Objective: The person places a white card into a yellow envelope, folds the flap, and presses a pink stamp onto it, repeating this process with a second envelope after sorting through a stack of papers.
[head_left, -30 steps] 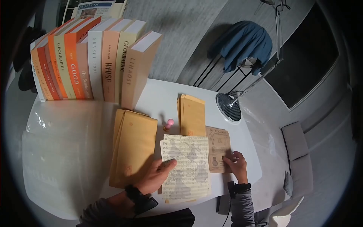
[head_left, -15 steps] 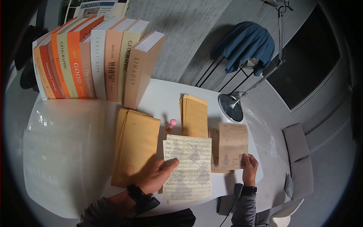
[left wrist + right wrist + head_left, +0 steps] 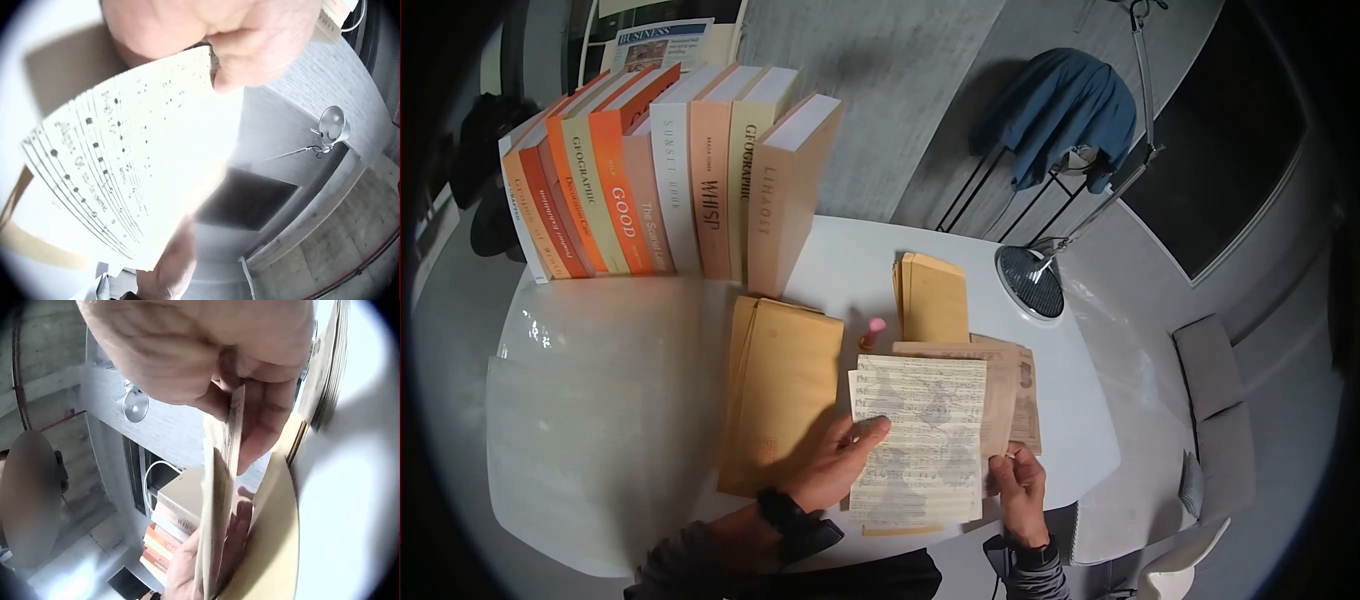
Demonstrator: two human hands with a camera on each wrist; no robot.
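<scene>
My left hand point(image 3: 840, 462) grips cream sheets of printed music point(image 3: 918, 440) by their left side, thumb across the front. Between my right thumb and fingers is the lower right edge of a brown printed sheet point(image 3: 1000, 390). That sheet lies mostly hidden behind the music sheets in the head view. Seen from the right wrist, my right hand point(image 3: 219, 350) pinches the papers' edge, with my left hand point(image 3: 187, 562) at the far side. More brown printed sheets point(image 3: 1027, 400) lie on the table just beyond my right hand.
Brown envelopes point(image 3: 785, 390) are stacked left of the music, and smaller envelopes point(image 3: 935, 300) lie farther back. A pink-handled stamp point(image 3: 874, 330) stands between them. Upright books point(image 3: 710, 190) line the back left of the white table point(image 3: 1080, 440); a lamp base point(image 3: 1030, 282) sits at the back right.
My right hand took a brown printed sheet from the pile at the right, lifted it and brought it left behind the music sheets. My left hand keeps its hold on the music.
</scene>
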